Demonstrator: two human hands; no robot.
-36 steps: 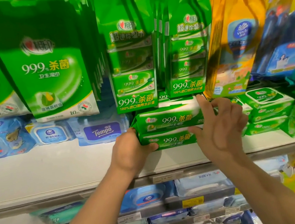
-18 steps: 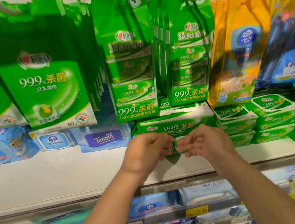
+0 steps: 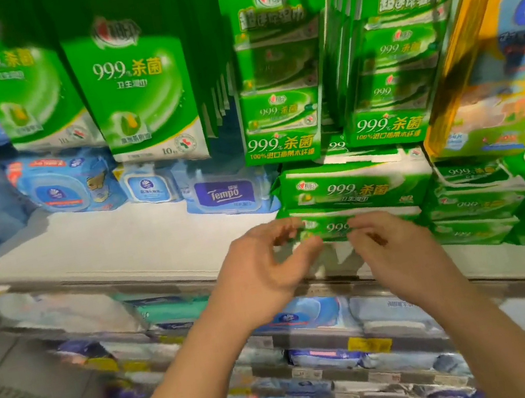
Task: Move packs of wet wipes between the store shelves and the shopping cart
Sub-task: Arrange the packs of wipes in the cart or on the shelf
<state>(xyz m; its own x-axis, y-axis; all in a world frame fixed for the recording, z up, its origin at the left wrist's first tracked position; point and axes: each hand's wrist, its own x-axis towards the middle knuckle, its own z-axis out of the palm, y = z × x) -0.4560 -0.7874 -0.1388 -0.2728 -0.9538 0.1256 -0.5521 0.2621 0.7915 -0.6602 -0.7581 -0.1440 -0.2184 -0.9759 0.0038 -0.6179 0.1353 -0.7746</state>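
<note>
Two green wet wipe packs lie stacked on the white shelf [image 3: 107,252]: an upper pack [image 3: 356,188] and a lower pack [image 3: 332,227]. My left hand [image 3: 266,271] hovers just in front of the lower pack's left end, fingers loosely curled and holding nothing. My right hand [image 3: 397,245] hangs beside it, fingertips pointing at the lower pack's front, also without anything in it. Both hands are blurred by motion. The shopping cart is out of view.
More green packs [image 3: 476,197] are stacked to the right. Green hanging bags [image 3: 135,91] and multipacks [image 3: 278,92] hang above. Blue packs, one marked Tempo [image 3: 225,194], lie at the shelf's back left. Lower shelves [image 3: 326,320] hold further wipes.
Both hands gripped the ends of the stacked packs a second ago, then came together at the lower pack's front. They have now let go and drawn back slightly, apart from each other.
</note>
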